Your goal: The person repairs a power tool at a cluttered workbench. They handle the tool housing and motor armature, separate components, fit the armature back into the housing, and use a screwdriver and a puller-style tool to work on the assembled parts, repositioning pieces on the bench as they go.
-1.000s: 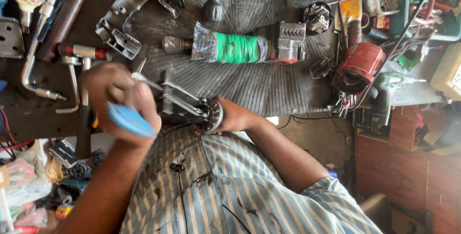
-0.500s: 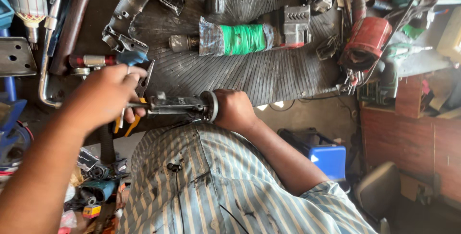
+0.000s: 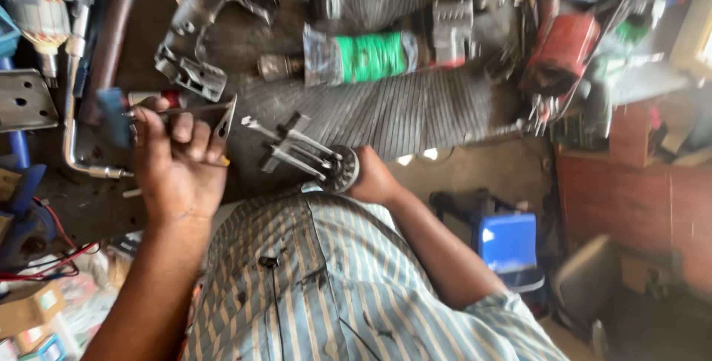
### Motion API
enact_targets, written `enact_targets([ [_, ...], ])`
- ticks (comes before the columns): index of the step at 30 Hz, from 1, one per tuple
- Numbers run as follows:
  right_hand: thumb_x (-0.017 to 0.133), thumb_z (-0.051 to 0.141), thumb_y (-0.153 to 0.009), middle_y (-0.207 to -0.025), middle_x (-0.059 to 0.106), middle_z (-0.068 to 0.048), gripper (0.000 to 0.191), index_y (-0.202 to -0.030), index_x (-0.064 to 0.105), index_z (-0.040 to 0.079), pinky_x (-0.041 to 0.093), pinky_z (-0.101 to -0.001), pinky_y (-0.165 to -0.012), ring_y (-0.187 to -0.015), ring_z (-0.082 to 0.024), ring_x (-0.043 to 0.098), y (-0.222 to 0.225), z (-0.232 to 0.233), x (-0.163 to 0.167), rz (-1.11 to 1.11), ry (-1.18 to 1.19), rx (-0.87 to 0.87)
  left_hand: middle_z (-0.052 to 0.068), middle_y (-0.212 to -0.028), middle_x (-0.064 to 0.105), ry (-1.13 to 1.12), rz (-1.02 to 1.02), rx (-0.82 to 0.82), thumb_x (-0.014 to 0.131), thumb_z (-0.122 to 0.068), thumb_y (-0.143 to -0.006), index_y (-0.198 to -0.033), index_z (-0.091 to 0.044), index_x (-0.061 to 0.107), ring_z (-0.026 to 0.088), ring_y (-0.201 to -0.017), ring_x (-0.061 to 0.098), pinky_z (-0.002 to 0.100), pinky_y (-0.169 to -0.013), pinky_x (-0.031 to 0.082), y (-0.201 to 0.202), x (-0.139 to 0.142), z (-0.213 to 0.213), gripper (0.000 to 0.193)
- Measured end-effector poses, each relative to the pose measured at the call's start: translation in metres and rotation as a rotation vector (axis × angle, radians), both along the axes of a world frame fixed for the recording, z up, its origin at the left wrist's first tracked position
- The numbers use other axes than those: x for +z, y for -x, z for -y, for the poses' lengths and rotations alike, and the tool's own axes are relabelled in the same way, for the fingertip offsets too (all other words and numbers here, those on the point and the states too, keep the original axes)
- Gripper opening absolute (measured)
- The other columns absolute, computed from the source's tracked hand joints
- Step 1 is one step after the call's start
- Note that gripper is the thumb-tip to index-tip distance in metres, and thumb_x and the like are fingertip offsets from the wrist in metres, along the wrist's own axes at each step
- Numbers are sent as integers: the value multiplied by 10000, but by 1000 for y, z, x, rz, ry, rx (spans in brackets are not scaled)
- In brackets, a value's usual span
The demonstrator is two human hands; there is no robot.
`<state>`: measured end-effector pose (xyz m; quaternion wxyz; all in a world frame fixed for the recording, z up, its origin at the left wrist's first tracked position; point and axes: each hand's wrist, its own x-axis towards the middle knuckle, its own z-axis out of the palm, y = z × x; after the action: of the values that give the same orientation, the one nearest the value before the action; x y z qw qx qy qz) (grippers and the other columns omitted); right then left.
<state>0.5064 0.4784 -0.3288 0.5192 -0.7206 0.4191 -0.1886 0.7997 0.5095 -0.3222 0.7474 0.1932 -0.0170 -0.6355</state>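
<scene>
Just lifted off the bench [image 3: 415, 109], left of the puller [image 3: 297, 150]: screwdriver [image 3: 148, 113] and pliers [image 3: 225, 120], clenched in left hand [image 3: 178, 168]. Still gripping puller's round end with right hand [image 3: 374, 179]; tools seemingly ready.

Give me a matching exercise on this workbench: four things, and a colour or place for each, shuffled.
Things:
1. screwdriver
2. metal puller
3. motor part
4. box

Places and colours:
a. wrapped in green
b. held in the right hand
c. blue, off the bench, beside the right arm
d. held in the left hand

Pairs: 1-d, 2-b, 3-a, 4-c.
</scene>
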Motion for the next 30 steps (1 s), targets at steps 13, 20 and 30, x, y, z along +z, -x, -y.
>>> enact_targets([
  [13, 860, 278, -782, -948, 796, -110, 382, -1072, 745, 57, 594, -350, -796, -815, -217, 764, 70, 59, 15, -158, -89, 239, 209, -1069, 646, -150, 1374, -305, 647, -267, -1070, -1544, -4, 533, 244, -922, 639, 351, -815, 555, 87, 15, -2, 554],
  [20, 900, 376, -710, -980, 768, -150, 594, -1112, 686, -4, 570, -385, -843, -860, -238, 730, 74, 74, 33, -271, -6, 330, 51, -896, 746, -369, 1089, -132, 703, -339, -967, -1074, 22, 688, 108, -775, 700, 281, -673, 595, 150, 1, 17, 377],
  [30, 844, 420, -778, -941, 780, -126, 533, -1076, 705, 0, 576, -368, -820, -857, -204, 750, 59, 66, 43, -151, 11, 228, 70, -913, 769, -222, 1083, -56, 591, -279, -1065, -1078, -16, 605, 124, -861, 729, 271, -757, 577, 144, -14, -7, 264],
])
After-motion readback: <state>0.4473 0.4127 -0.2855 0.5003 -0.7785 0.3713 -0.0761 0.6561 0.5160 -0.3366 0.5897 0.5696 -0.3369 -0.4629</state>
